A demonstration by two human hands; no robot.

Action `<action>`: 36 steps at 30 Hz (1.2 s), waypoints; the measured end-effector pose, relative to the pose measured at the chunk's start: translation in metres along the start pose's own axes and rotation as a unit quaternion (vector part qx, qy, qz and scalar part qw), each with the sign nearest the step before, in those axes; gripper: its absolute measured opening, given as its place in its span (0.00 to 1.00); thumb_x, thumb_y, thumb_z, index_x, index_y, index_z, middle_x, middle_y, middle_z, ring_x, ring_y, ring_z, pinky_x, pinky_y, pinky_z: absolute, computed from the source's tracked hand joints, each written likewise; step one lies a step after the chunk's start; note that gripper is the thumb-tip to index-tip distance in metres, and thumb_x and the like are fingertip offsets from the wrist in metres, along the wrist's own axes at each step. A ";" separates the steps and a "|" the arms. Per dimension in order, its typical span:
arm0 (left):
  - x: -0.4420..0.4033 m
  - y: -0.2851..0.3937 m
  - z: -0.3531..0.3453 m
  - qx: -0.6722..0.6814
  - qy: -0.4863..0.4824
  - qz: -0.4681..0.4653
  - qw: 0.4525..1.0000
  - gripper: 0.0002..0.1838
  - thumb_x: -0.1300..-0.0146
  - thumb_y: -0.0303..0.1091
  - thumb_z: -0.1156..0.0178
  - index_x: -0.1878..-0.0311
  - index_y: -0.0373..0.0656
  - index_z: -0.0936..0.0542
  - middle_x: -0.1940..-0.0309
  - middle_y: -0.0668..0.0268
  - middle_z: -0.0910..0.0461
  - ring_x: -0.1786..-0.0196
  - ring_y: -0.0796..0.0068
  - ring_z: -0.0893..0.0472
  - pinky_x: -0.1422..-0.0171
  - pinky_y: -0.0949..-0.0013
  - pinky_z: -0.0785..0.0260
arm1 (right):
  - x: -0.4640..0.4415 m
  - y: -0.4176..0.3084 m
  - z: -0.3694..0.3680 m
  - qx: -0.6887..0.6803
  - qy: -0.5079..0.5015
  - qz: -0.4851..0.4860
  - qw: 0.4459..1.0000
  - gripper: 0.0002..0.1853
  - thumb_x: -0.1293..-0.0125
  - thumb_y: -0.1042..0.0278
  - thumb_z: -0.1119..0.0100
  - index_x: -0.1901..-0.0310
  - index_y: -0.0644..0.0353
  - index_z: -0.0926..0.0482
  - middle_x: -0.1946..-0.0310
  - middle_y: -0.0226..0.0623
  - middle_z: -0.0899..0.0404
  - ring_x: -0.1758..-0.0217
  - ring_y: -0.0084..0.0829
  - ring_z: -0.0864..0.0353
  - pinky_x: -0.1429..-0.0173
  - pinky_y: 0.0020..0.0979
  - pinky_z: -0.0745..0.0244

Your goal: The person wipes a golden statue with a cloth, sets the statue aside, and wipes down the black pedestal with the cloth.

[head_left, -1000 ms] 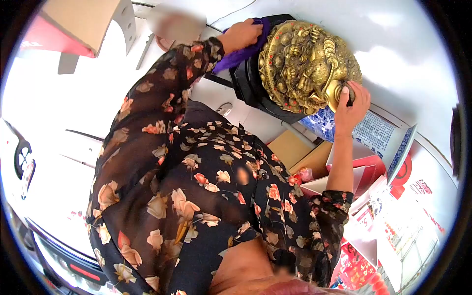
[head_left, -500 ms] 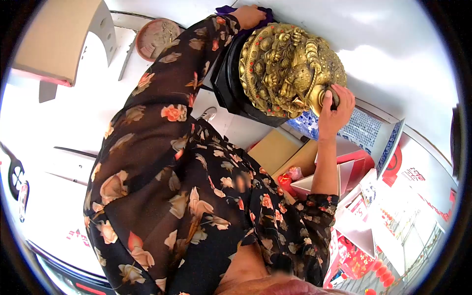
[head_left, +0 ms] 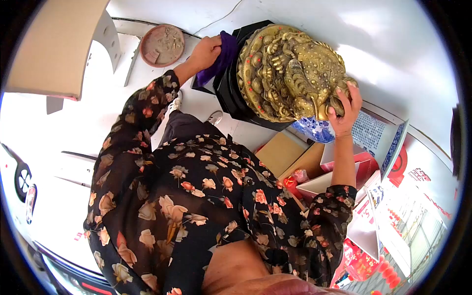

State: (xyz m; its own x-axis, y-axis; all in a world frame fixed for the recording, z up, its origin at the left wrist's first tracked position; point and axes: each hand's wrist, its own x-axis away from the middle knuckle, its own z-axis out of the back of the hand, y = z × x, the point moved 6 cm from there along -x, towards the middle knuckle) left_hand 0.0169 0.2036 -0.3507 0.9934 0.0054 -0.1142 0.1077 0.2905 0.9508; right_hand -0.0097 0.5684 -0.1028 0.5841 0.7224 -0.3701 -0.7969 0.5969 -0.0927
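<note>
A golden toad-like statue (head_left: 295, 73) with red dots sits on a black angular base (head_left: 228, 93) at the upper middle. My left hand (head_left: 205, 53) is closed on a bunched purple cloth (head_left: 223, 56), which lies against the left side of the base. On the statue's right end rests my right hand (head_left: 346, 108), its fingers and thumb curled round a rounded golden part.
Below the statue are a blue-and-white vase (head_left: 376, 135), a cardboard box (head_left: 280, 152) and red-and-white boxes (head_left: 361, 160). A round clay dish (head_left: 162, 45) is at the upper left, beside a large cardboard piece (head_left: 54, 49). My shoes (head_left: 215, 118) show under the base.
My left hand has come back from the base's far edge toward its left side, with the cloth. The statue appears turned, and my right hand's fingers have shifted on it.
</note>
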 end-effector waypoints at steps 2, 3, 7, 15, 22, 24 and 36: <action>0.007 0.041 -0.004 -0.016 0.016 -0.077 0.997 0.04 0.45 0.23 0.48 0.67 0.37 0.24 0.63 0.55 0.22 0.56 0.47 0.25 0.53 0.51 0.34 | 0.005 0.003 -0.002 0.006 -0.008 -0.019 1.000 0.33 0.34 0.39 0.44 0.40 0.61 0.23 0.30 0.52 0.35 0.27 0.54 0.38 0.25 0.51 0.46; 0.011 0.063 -0.007 -0.023 0.026 -0.117 0.993 0.03 0.45 0.23 0.48 0.68 0.37 0.25 0.61 0.56 0.21 0.55 0.47 0.24 0.52 0.50 0.34 | 0.005 0.001 0.000 0.002 0.004 -0.046 0.999 0.35 0.33 0.38 0.45 0.37 0.61 0.25 0.30 0.52 0.37 0.27 0.54 0.39 0.24 0.52 0.48; 0.030 0.151 -0.048 -0.118 -0.044 -0.215 0.969 0.12 0.36 0.35 0.44 0.54 0.40 0.20 0.43 0.53 0.25 0.40 0.51 0.26 0.35 0.53 0.36 | 0.003 -0.023 0.002 -0.060 0.059 -0.228 0.970 0.38 0.31 0.46 0.44 0.27 0.63 0.37 0.27 0.51 0.41 0.24 0.50 0.42 0.22 0.47 0.50; -0.064 0.092 -0.070 0.118 -0.124 -0.001 0.985 0.30 0.22 0.53 0.58 0.37 0.36 0.25 0.35 0.50 0.26 0.35 0.49 0.26 0.29 0.61 0.36 | 0.024 -0.031 -0.017 -0.083 0.177 -0.358 0.913 0.30 0.41 0.73 0.46 0.34 0.64 0.29 0.29 0.52 0.36 0.28 0.46 0.35 0.24 0.42 0.42; -0.099 0.007 -0.090 -0.214 -0.076 -0.150 0.962 0.23 0.23 0.42 0.61 0.35 0.37 0.29 0.50 0.43 0.20 0.48 0.42 0.21 0.40 0.52 0.29 | 0.022 -0.036 -0.017 -0.038 0.187 -0.371 0.909 0.26 0.38 0.75 0.52 0.36 0.66 0.27 0.34 0.46 0.30 0.32 0.39 0.31 0.26 0.38 0.41; -0.062 0.027 -0.069 -0.099 -0.002 -0.059 0.993 0.26 0.23 0.46 0.61 0.43 0.35 0.22 0.48 0.45 0.20 0.45 0.42 0.22 0.38 0.51 0.31 | 0.020 -0.036 -0.018 -0.064 0.210 -0.371 0.902 0.26 0.38 0.76 0.53 0.36 0.67 0.27 0.34 0.46 0.30 0.33 0.40 0.30 0.27 0.38 0.41; 0.088 0.048 -0.069 0.012 0.118 -0.016 0.993 0.19 0.25 0.33 0.53 0.40 0.27 0.27 0.37 0.40 0.28 0.31 0.40 0.32 0.26 0.54 0.39 | 0.022 -0.029 -0.017 -0.124 0.209 -0.317 0.917 0.28 0.39 0.72 0.54 0.36 0.70 0.28 0.35 0.49 0.29 0.32 0.42 0.31 0.27 0.41 0.41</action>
State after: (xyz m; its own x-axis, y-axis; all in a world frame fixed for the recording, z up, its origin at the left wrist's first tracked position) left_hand 0.1064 0.2836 -0.3352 0.9533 0.2207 -0.2059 0.1429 0.2708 0.9520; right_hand 0.0234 0.5611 -0.1234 0.8735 0.0295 -0.4859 -0.3579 0.7154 -0.6001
